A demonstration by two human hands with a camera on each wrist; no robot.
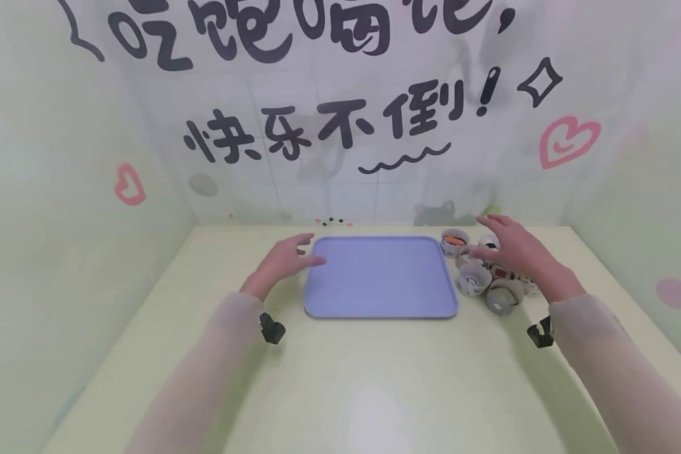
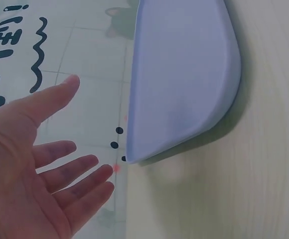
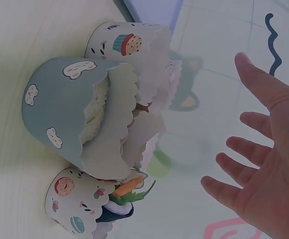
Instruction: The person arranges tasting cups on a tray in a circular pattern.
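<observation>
A lavender tray (image 1: pixel 380 277) lies flat on the table towards the back wall. My left hand (image 1: pixel 286 257) hovers by the tray's left edge with its fingers spread and holds nothing; the left wrist view shows its bare palm (image 2: pixel 30 174). Over at the right, my right hand (image 1: pixel 516 249) is above a cluster of scalloped paper cups, its fingers spread and apart from them. A blue-grey cup (image 3: pixel 60 109) holds something white. Beside it, a patterned white cup (image 3: pixel 74 199) contains a sushi-like piece (image 3: pixel 117 211). Another cup (image 1: pixel 455 244) with orange food stands near the tray's corner.
The pale wood-grain table (image 1: pixel 369 378) is enclosed by white walls at the back and both sides. Black lettering and pink hearts decorate the back wall (image 1: pixel 329 189). Dark wrist mounts (image 1: pixel 272 328) hang under both sleeves.
</observation>
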